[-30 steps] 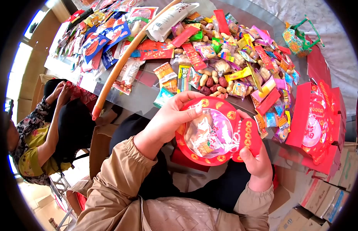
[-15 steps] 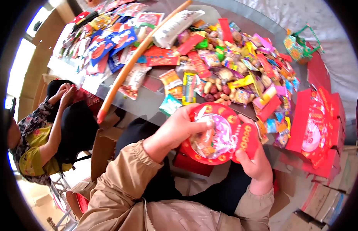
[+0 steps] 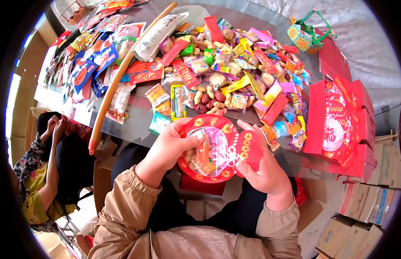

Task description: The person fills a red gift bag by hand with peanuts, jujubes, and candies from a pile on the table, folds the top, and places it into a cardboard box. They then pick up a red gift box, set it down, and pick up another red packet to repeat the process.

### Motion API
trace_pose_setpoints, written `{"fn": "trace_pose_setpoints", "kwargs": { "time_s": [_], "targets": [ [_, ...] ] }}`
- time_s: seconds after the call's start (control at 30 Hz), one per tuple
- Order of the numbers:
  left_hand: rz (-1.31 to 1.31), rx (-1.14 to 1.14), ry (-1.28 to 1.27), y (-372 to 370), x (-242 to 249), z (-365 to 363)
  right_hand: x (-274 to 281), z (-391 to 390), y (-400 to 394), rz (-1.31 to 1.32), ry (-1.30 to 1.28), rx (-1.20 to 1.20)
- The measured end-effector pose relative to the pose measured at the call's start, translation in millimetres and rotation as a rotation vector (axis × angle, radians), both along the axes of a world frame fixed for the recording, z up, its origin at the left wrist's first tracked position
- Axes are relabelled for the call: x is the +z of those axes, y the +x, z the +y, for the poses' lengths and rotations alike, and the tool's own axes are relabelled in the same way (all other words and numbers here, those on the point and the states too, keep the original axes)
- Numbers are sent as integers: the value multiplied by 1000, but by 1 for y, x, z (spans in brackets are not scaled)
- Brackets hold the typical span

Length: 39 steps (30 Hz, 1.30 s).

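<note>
Between my hands is a red snack bag [image 3: 217, 151] with a round clear window, gold coin prints and a pinched right part. Wrapped sweets and snacks show through the window. My left hand [image 3: 166, 144] grips its left side, the thumb pressed on the window. My right hand [image 3: 267, 168] is closed around the right end, thumb in front; its far fingers are partly hidden behind. Just beyond the bag lies a heap of wrapped sweets [image 3: 235, 69], with peanuts and red dates [image 3: 205, 101] among them. A yellow stick-shaped packet [image 3: 178, 102] lies near my left hand.
A long orange stick [image 3: 118, 77] crosses the table, dividing the heap from flat snack packets [image 3: 86, 69]. At right stand red boxes with printed red bags [image 3: 338, 116]; behind them is a green patterned basket [image 3: 304, 36]. A seated person [image 3: 47, 172] is at left, and cardboard boxes [image 3: 360, 203] lie lower right.
The whole view has shifted, so the table and bag appear further left. Both hands keep hold of the bag, which is turned slightly, showing more of its window contents.
</note>
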<state>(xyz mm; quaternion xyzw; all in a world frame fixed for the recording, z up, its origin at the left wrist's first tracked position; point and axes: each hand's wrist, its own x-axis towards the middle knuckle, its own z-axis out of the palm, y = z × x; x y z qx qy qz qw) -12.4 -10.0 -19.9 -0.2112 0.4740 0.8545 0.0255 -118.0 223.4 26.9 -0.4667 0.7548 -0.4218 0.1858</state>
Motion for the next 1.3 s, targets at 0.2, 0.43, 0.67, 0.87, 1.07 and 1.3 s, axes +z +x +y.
{"fn": "trace_pose_setpoints", "kwargs": {
  "time_s": [0.2,0.43,0.67,0.87,1.07,1.3],
  "targets": [
    [0,10,53,-4,6,1,-4,3,1,-302,-153,-60],
    [24,29,121,-3,6,-1,-4,4,-1,-367,-203,-43],
    [20,-41,178,-3,8,0,-8,4,-3,-320,-181,-50],
    [34,16,147,-2,10,0,0,3,-4,-222,-137,-92],
    [40,68,161,1,7,-9,-14,13,-22,-58,-267,-62],
    [97,86,161,3,9,-13,-21,5,-47,403,-124,-483]
  ]
}}
